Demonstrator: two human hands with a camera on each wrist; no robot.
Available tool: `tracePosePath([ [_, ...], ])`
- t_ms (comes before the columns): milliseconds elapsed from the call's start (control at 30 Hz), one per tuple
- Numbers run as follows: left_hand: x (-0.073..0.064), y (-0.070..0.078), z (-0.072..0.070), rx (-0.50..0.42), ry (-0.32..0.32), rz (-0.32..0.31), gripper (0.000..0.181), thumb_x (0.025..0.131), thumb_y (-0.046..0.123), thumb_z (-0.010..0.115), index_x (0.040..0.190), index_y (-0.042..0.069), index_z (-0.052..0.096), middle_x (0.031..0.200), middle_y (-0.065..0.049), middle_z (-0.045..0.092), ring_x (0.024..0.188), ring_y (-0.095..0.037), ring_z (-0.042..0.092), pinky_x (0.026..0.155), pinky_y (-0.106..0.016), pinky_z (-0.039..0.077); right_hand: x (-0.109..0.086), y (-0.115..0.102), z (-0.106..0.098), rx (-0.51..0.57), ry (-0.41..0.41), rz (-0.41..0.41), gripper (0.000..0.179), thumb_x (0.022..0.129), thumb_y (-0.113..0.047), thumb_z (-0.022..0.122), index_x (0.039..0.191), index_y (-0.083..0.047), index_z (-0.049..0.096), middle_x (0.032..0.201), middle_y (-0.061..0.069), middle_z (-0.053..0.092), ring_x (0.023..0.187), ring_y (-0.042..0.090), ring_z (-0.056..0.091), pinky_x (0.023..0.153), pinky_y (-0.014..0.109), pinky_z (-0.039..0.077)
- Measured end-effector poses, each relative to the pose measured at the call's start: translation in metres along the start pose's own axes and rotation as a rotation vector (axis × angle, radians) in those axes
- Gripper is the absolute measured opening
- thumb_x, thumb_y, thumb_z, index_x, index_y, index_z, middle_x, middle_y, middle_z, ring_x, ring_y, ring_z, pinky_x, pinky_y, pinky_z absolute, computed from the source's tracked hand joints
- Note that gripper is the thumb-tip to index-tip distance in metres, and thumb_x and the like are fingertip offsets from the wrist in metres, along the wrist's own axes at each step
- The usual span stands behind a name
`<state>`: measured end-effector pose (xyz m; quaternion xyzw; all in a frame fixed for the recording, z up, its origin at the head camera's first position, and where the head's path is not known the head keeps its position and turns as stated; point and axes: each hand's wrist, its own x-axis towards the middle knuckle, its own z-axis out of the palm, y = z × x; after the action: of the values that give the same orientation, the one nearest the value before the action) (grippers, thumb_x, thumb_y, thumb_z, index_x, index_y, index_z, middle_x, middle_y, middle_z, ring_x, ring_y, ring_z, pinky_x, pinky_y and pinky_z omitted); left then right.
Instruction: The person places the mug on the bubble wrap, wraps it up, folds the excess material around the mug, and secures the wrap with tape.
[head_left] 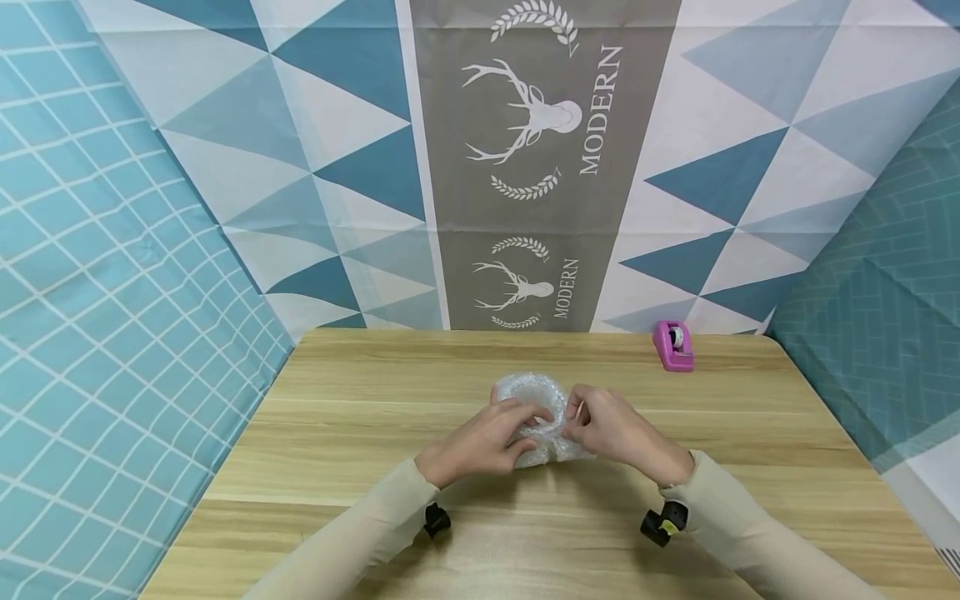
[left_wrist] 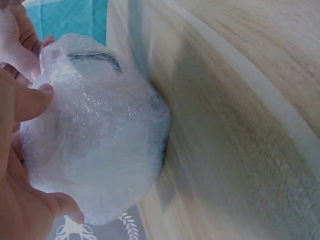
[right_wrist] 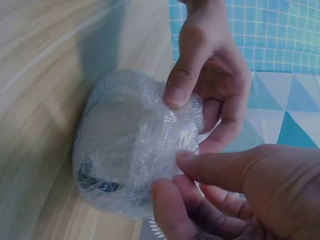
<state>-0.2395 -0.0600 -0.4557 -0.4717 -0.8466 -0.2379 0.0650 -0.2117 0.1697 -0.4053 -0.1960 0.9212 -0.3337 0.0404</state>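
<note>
A round, hollow object in clear bubble wrap [head_left: 531, 385] stands near the middle of the wooden table. What lies inside the wrap is hard to make out; a dark patch shows through it in both wrist views. My left hand [head_left: 487, 437] holds it from the left, with fingers over the rim and the thumb against the near side. At the right side of the rim, my right hand [head_left: 611, 425] pinches the edge of the wrap between thumb and fingers. Close up, the wrapped object [right_wrist: 112, 140] looks crinkled and shiny, resting on the tabletop.
A pink tape dispenser [head_left: 675, 348] with a roll in it stands at the table's far right edge. Behind the wooden table [head_left: 360, 417] hangs a patterned cloth [head_left: 517, 125]. Black wrist cameras hang below both sleeves.
</note>
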Motion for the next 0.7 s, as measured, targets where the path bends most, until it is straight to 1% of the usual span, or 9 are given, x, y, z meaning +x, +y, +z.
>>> tracePosePath([
  [100, 0.000, 0.001, 0.000, -0.005, -0.010, -0.025, 0.040, 0.091, 0.012, 0.070, 0.130, 0.014, 0.062, 0.122, 0.001, 0.070, 0.112, -0.012, 0.065, 0.112, -0.051, 0.045, 0.002, 0.002, -0.001, 0.008, -0.024, -0.009, 0.017, 0.087, -0.004, 0.079, 0.092, -0.006, 0.062, 0.067, -0.002, 0.063, 0.054, 0.008, 0.056, 0.047, 0.024, 0.047],
  [167, 0.000, 0.002, -0.001, -0.018, -0.012, -0.051, 0.041, 0.093, 0.022, 0.072, 0.132, 0.015, 0.062, 0.122, 0.001, 0.071, 0.112, -0.011, 0.065, 0.116, -0.060, 0.036, 0.004, 0.004, -0.001, -0.009, -0.036, -0.022, 0.018, 0.088, -0.006, 0.079, 0.094, -0.008, 0.062, 0.065, -0.002, 0.061, 0.053, 0.007, 0.054, 0.047, 0.023, 0.045],
  [233, 0.000, 0.003, -0.001, -0.023, -0.009, -0.067, 0.043, 0.094, 0.033, 0.074, 0.131, 0.014, 0.064, 0.121, 0.000, 0.072, 0.113, -0.012, 0.065, 0.117, -0.064, 0.033, 0.006, 0.007, -0.002, -0.030, -0.045, -0.028, 0.019, 0.089, -0.009, 0.079, 0.096, -0.011, 0.062, 0.066, -0.002, 0.057, 0.054, 0.008, 0.050, 0.047, 0.023, 0.042],
  [300, 0.002, 0.004, -0.001, -0.020, -0.003, -0.077, 0.048, 0.092, 0.043, 0.076, 0.128, 0.013, 0.067, 0.120, 0.000, 0.073, 0.112, -0.012, 0.066, 0.117, -0.068, 0.031, 0.008, 0.009, -0.002, -0.044, -0.055, -0.027, 0.021, 0.089, -0.012, 0.080, 0.098, -0.012, 0.061, 0.066, -0.001, 0.054, 0.056, 0.009, 0.047, 0.049, 0.023, 0.040],
  [367, 0.004, 0.005, 0.000, -0.006, 0.008, -0.077, 0.048, 0.090, 0.047, 0.077, 0.124, 0.013, 0.072, 0.118, 0.001, 0.075, 0.111, -0.013, 0.067, 0.116, -0.070, 0.030, 0.010, 0.011, -0.003, -0.041, -0.069, -0.015, 0.023, 0.089, -0.014, 0.080, 0.100, -0.014, 0.060, 0.067, -0.001, 0.052, 0.057, 0.010, 0.045, 0.050, 0.024, 0.039],
  [433, 0.006, 0.006, 0.001, 0.010, 0.019, -0.076, 0.044, 0.090, 0.045, 0.077, 0.120, 0.013, 0.075, 0.116, 0.001, 0.077, 0.111, -0.013, 0.068, 0.115, -0.072, 0.029, 0.011, 0.013, -0.003, -0.028, -0.085, -0.019, 0.024, 0.089, -0.014, 0.080, 0.102, -0.013, 0.060, 0.068, -0.001, 0.052, 0.057, 0.010, 0.046, 0.050, 0.024, 0.041],
  [533, 0.008, 0.006, 0.003, 0.026, 0.035, -0.080, 0.040, 0.091, 0.043, 0.076, 0.117, 0.012, 0.077, 0.114, 0.001, 0.078, 0.110, -0.014, 0.070, 0.115, -0.072, 0.030, 0.013, 0.016, -0.005, -0.015, -0.108, -0.060, 0.024, 0.090, -0.012, 0.078, 0.107, -0.012, 0.062, 0.066, -0.002, 0.051, 0.056, 0.008, 0.046, 0.050, 0.023, 0.041],
  [633, 0.008, 0.006, 0.004, 0.026, 0.040, -0.087, 0.039, 0.091, 0.041, 0.076, 0.117, 0.012, 0.078, 0.113, 0.000, 0.078, 0.110, -0.016, 0.070, 0.114, -0.075, 0.029, 0.015, 0.019, -0.006, -0.033, -0.148, -0.151, 0.024, 0.092, -0.009, 0.076, 0.115, -0.010, 0.068, 0.062, -0.005, 0.047, 0.054, 0.004, 0.041, 0.050, 0.021, 0.038],
  [700, 0.009, 0.006, 0.004, 0.019, 0.041, -0.088, 0.038, 0.091, 0.040, 0.076, 0.116, 0.011, 0.078, 0.113, 0.000, 0.078, 0.109, -0.017, 0.071, 0.114, -0.074, 0.030, 0.015, 0.021, -0.007, -0.042, -0.184, -0.209, 0.026, 0.093, -0.007, 0.073, 0.120, -0.009, 0.072, 0.063, -0.007, 0.045, 0.054, 0.001, 0.039, 0.050, 0.019, 0.037],
])
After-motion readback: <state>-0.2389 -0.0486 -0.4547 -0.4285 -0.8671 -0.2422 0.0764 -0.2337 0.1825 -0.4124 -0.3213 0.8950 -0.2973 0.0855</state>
